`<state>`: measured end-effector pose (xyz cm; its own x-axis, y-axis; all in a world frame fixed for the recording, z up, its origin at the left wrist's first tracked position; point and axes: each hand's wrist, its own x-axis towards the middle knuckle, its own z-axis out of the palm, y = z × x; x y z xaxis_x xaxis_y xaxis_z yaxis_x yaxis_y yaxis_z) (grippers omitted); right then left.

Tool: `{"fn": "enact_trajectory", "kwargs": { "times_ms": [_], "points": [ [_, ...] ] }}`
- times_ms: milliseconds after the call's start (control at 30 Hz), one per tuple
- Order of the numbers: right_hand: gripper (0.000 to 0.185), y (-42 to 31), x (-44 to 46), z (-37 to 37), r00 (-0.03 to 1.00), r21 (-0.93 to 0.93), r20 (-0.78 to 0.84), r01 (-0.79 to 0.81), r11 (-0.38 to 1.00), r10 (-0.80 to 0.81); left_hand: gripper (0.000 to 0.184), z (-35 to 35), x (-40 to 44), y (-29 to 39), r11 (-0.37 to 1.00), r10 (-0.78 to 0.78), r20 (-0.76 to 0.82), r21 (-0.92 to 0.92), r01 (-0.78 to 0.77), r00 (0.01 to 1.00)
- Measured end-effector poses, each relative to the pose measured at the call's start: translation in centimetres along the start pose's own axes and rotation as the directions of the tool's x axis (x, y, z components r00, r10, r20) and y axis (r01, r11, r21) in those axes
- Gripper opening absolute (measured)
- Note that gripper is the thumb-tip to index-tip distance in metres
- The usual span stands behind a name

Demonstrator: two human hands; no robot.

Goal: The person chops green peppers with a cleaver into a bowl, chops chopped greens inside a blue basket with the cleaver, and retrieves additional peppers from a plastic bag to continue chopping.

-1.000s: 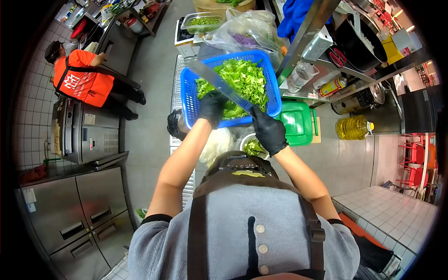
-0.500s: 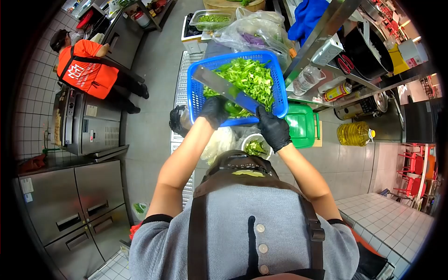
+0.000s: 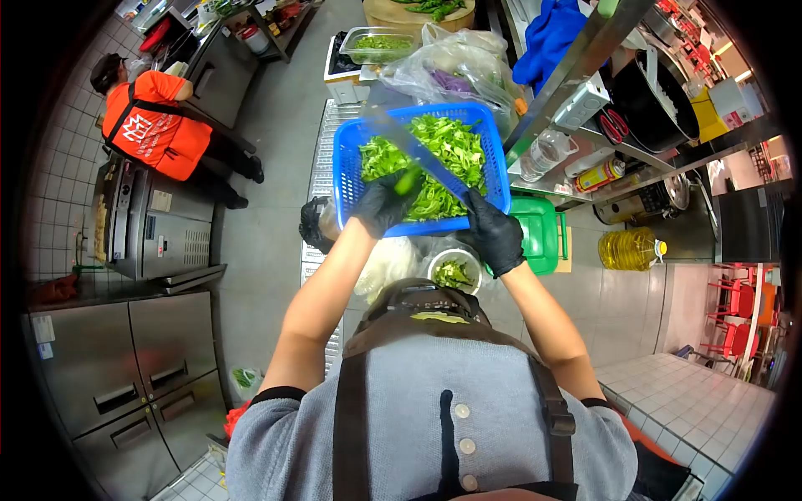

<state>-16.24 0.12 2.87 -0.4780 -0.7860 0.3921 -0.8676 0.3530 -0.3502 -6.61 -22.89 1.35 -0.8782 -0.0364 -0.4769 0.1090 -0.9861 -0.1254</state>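
Cut green vegetable pieces lie heaped in a blue plastic basket, straight ahead of the person and within reach of both hands. Nearest the body, just beyond the cap, a white bowl contains more green pieces, and a pale plastic bag lies just left of it. What bears the basket is hidden.

At the basket's near side, the left hand, in a black glove, has its fingers closed round a green piece above the heap. The right hand, also gloved, is wrapped round the handle of a broad knife, at the basket's near right corner. The blade slants across the heap toward the far left, its far end blurred. Whether the edge touches the piece is too unclear to tell.

Much of the cutting looks done, judging by the spread of small pieces across the basket; the piece in the left grip seems to be only partly dealt with. How much is left overall cannot be told.

Right of the basket is a green lid, with a bottle of yellow oil farther right. Beyond the basket sit a clear bag and a clear container of greens, then a round wooden board bearing long green vegetables, apparently uncut. Far left, a co-worker in orange faces a counter.
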Motion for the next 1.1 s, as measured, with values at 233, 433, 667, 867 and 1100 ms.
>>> {"fn": "enact_trajectory", "kwargs": {
  "times_ms": [233,433,667,867,1100],
  "points": [
    [0.091,0.0,0.6,-0.5,0.980,-0.153,0.057,0.197,0.968,-0.190,0.016,2.0,-2.1,-2.6,0.926,0.169,0.131,0.318,-0.203,0.977],
    [0.044,-0.6,0.9,-0.9,0.977,-0.046,0.008,0.212,0.976,-0.212,0.025,-0.4,-2.0,-0.5,0.955,0.197,0.065,0.213,-0.206,0.978],
    [0.037,2.7,-0.8,0.7,0.965,-0.027,0.237,-0.105,0.994,0.109,0.023,0.3,-3.0,1.0,0.946,0.119,0.063,0.297,-0.133,0.991],
    [0.034,-0.1,-0.3,-0.6,0.989,0.145,0.066,-0.142,0.979,0.133,0.030,0.1,-2.5,0.1,0.977,0.175,-0.007,0.124,-0.173,0.985],
    [0.024,-2.3,0.1,0.8,0.986,0.350,-0.017,-0.152,0.924,0.168,0.030,0.8,-2.1,-0.8,0.949,0.184,0.161,0.228,-0.218,0.970]
  ]
}}
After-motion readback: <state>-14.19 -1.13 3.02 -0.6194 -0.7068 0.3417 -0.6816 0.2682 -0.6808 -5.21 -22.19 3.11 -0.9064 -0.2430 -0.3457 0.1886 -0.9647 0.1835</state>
